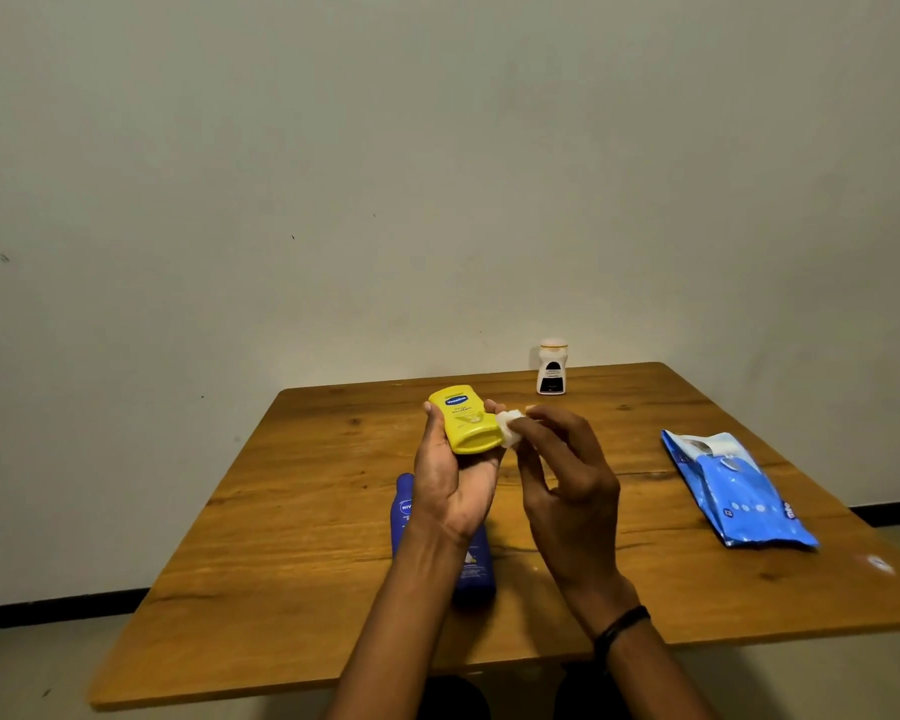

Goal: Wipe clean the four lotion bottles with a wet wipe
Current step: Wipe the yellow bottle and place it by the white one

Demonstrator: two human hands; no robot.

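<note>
As fingers (544, 424) pinch wipe (508, 427), bottle (466, 420) beside (touching).

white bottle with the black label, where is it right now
In the head view the white bottle stands upright near the far edge of the table, by the wall, beyond and right of the yellow bottle that the left hand holds.

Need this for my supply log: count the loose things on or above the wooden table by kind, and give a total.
Lotion bottles: 3 (yellow plastic bottle, dark blue plastic bottle, white plastic bottle with black label)
Wet wipes: 1 (crumpled white wet wipe)
Wipe packs: 1 (blue soft-plastic wipe pack)
Total: 5
</note>
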